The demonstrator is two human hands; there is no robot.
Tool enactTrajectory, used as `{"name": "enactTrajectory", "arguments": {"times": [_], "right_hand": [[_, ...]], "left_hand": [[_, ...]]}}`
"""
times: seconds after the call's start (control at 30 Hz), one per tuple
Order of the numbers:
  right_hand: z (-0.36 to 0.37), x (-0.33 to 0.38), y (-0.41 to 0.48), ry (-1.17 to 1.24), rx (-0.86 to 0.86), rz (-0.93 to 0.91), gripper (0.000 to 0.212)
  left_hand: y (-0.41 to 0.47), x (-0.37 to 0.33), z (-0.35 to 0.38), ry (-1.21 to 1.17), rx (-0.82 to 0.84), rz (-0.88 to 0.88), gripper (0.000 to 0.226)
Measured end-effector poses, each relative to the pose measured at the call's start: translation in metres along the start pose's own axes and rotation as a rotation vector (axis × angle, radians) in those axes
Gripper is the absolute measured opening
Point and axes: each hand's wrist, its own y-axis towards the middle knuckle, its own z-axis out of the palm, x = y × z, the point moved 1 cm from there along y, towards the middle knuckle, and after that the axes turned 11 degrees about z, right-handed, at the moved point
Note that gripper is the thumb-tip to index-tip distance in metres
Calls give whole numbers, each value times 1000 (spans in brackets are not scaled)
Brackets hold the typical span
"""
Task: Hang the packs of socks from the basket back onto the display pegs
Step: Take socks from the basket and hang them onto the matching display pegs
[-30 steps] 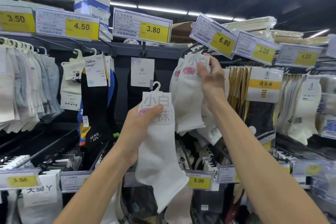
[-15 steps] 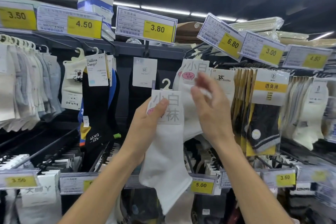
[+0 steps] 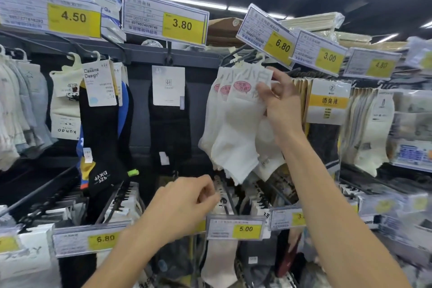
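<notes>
One white sock pack [image 3: 236, 138] passed from left hand [image 3: 184, 208] to right hand [image 3: 280, 105].

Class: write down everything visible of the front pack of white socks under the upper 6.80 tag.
The front pack of white socks is a short ankle pair, seemingly soft knit, under a white card with grey characters and a pink oval label. It hangs tilted on the peg, ahead of two similar packs. The right hand pinches the card's right side.
</notes>
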Motion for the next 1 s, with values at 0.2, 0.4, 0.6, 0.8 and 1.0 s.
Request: {"name": "enactTrajectory", "arguments": {"times": [0.2, 0.4, 0.6, 0.8, 1.0], "right_hand": [[13, 2, 9, -60, 108, -89, 44], [-3, -2, -4, -199, 140, -57, 52], [-104, -37, -142, -31, 157, -5, 25], [-290, -155, -336, -125, -262, 702, 18], [-466, -198, -598, -329, -604, 1371, 18]], "left_hand": [[-2, -1, 5, 91, -60, 50, 28], [-8, -41, -4, 110, -413, 203, 18], [-3, -133, 63, -370, -349, 336, 16], [-52, -274, 260, -687, 431, 268, 18], [-189, -397, 427, -631, 1085, 239, 26]]}}
